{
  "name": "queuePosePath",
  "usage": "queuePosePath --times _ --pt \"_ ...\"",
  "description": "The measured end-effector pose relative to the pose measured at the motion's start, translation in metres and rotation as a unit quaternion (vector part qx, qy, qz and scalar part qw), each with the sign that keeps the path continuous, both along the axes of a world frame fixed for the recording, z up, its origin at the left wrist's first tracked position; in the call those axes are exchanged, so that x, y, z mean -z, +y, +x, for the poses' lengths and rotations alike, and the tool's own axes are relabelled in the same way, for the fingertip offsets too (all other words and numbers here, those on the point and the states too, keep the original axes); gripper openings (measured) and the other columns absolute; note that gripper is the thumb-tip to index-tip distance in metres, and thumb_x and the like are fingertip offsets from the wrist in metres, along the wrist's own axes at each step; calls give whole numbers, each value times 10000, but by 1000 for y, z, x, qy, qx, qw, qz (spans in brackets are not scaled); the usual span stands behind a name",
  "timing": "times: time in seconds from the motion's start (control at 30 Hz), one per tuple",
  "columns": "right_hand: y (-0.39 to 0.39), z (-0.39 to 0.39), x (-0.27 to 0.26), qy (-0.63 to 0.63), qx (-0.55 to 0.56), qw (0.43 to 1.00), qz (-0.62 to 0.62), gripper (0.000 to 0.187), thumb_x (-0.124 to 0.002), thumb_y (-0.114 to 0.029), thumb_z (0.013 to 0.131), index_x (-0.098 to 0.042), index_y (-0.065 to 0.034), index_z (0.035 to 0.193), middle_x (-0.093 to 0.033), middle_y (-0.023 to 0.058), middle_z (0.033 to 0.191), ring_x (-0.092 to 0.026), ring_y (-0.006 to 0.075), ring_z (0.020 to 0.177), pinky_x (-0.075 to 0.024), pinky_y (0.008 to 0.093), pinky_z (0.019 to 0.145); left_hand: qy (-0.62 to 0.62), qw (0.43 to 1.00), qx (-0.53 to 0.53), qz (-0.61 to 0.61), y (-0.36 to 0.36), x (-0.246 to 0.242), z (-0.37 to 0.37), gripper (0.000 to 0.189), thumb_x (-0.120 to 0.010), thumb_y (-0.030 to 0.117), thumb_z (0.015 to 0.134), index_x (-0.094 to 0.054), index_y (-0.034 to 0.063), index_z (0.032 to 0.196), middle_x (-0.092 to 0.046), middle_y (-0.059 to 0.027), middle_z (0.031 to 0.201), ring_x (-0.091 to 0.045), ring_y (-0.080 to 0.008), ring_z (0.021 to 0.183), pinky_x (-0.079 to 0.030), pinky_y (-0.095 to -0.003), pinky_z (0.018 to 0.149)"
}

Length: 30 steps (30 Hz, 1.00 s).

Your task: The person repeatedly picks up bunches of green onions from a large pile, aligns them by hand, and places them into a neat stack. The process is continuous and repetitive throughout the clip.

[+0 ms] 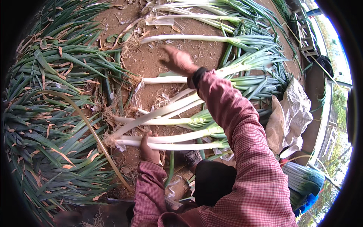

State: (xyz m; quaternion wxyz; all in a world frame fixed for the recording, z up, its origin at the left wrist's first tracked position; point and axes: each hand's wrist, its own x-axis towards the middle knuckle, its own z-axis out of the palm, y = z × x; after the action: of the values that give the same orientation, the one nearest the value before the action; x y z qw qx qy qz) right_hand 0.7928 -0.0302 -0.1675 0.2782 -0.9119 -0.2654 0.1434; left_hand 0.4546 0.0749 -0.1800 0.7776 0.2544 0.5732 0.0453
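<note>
My left hand (149, 151) is wrapped around the white shafts of long green onions (184, 146), close to their roots. Their green tops run rightward, partly hidden under my right sleeve. My right hand (180, 60) is slightly blurred over the brown soil, fingers apart and nothing in them. Beyond it a single green onion (187, 37) lies on the ground with its roots to the left. Nearer me, another white shaft (163, 80) passes beneath my right wrist. More green onions (158, 115) lie slanted between my two hands.
A thick heap of untrimmed green onions (51, 136) with dry leaf tips fills the left side. A bent yellowish strip (85, 119) arches over it. To the right are a crumpled plastic sack (296, 110) and a wrapped green onion bundle (302, 178). Loose green onions (195, 18) lie at the far end.
</note>
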Motion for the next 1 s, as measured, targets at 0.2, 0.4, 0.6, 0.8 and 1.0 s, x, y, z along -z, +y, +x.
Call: queuePosePath --times 0.2,0.4,0.6,0.8,1.0 --pt "-56 103 68 -27 94 945 -313 543 -463 -208 891 -388 -156 1426 -463 145 1369 -440 346 1292 -345 561 1036 18 999 -8 -42 -14 24 -54 326 -615 336 869 -611 38 1002 -624 -91 923 -611 -235 875 -519 -389 809" --pt "-71 100 69 -177 -4 918 -355 399 -648 -304 828 -592 -157 1194 -586 143 1178 -508 344 1191 -411 497 951 -25 999 14 -32 -12 1 -40 337 -606 309 868 -620 29 1054 -622 -83 957 -608 -223 906 -502 -363 850" --pt "-98 53 67 -282 -105 953 -47 262 -643 -263 822 -570 -130 1036 -653 129 766 -664 336 753 -509 473 653 -18 999 19 -30 -16 -10 -44 383 -596 368 858 -639 27 1028 -622 -72 957 -575 -198 912 -478 -353 851" --pt "-82 -52 0 -152 -210 958 -121 230 -621 -256 849 -581 -155 1052 -641 87 723 -642 287 606 -490 411 504 4 999 -5 -37 -17 -16 -53 302 -609 290 858 -639 39 1023 -613 -78 987 -606 -218 925 -500 -365 871" --pt "-28 -159 15 -110 -257 959 -50 318 -632 -162 769 -608 -150 1086 -608 42 980 -598 260 962 -487 445 719 12 998 -11 -55 -16 -39 -46 328 -639 277 849 -603 41 1075 -615 -77 958 -626 -210 871 -514 -335 803"
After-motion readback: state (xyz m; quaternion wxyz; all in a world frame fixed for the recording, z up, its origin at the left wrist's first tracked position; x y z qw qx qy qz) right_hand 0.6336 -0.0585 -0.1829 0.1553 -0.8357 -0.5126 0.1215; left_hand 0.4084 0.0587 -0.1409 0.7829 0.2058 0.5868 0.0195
